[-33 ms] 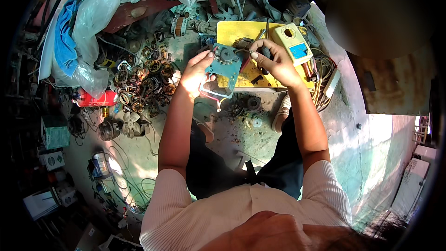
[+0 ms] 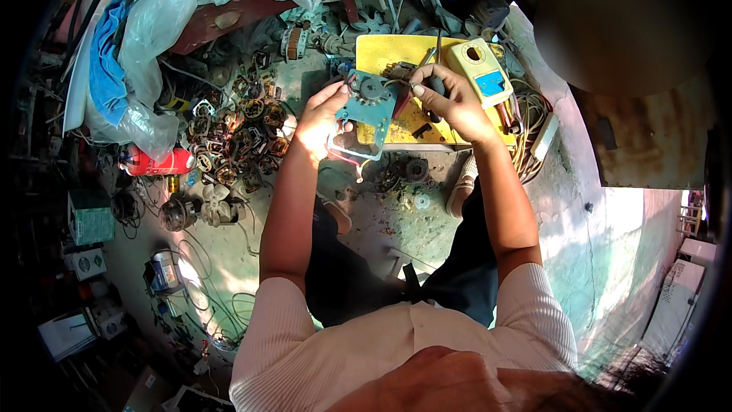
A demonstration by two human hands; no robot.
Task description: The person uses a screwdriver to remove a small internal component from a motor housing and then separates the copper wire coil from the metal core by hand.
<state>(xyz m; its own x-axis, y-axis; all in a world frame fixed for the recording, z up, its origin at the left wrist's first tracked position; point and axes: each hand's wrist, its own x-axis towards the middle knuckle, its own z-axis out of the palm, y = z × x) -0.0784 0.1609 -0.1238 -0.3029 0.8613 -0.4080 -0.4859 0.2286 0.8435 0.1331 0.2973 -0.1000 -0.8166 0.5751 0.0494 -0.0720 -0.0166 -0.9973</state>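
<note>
My left hand [image 2: 326, 118] is closed on the left edge of a flat teal plate [image 2: 367, 123], thumb on top. A dark round part [image 2: 373, 90] sits near the plate's far end, and red and pale wires [image 2: 355, 164] hang from its near side. Beside it on the right, my right hand [image 2: 455, 107] is closed, thumb and forefinger pinching what looks like a thin wire running from the plate. A dark-handled tool [image 2: 437, 85] shows among the right fingers; whether they grip it I cannot tell. Beneath both hands lies a yellow board [image 2: 381, 49].
A cream meter-like box [image 2: 479, 72] and coiled cables [image 2: 526, 137] lie to the right. Wire-wound motor parts [image 2: 244, 122] are heaped on the left, near a red cylinder [image 2: 156, 160] and a small fan [image 2: 217, 202]. A rusty panel [image 2: 640, 141] stands at far right.
</note>
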